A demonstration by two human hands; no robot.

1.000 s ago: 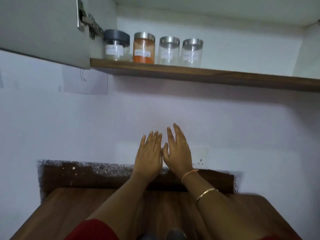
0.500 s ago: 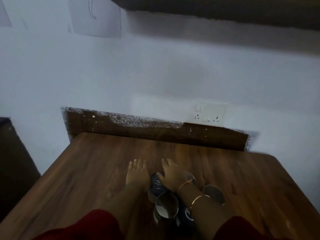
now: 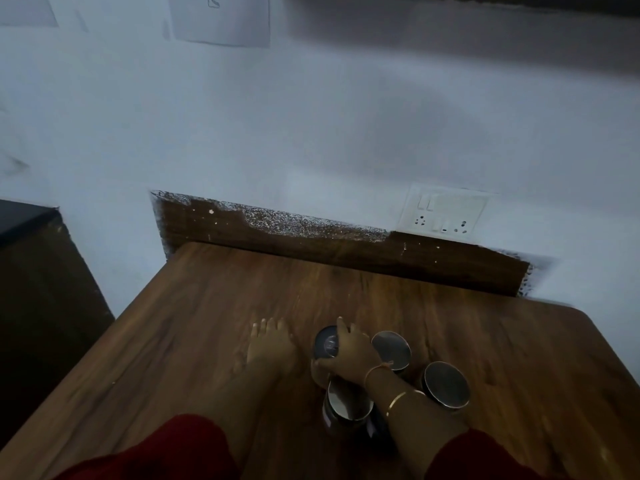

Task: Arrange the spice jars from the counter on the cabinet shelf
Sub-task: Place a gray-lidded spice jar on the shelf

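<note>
1. Four jars stand bunched near the front of the bench (image 3: 207, 323): the dark-lid jar (image 3: 325, 342), the back jar (image 3: 393, 348), the right jar (image 3: 446, 384) and the front jar (image 3: 346, 405). All four are yet to go up.
2. The right hand (image 3: 351, 353) reaches over the front jar and grips the dark-lid jar, its fingers (image 3: 343, 327) curled over the lid and the thumb round the near side. The jar looks to be on the bench, though blur hides its base.
3. The left hand (image 3: 272, 348) lies flat on the bench just beside the dark-lid jar, fingers straight and holding nothing.
4. Only the dark underside of the shelf (image 3: 606, 3) shows, at the top edge. What stands on it is hidden, so the count already stored cannot be told.
5. Judged from this, the work is at a pick-up: the dark-lid jar is in hand, three more wait untouched, and each needs lifting to the shelf.
</note>
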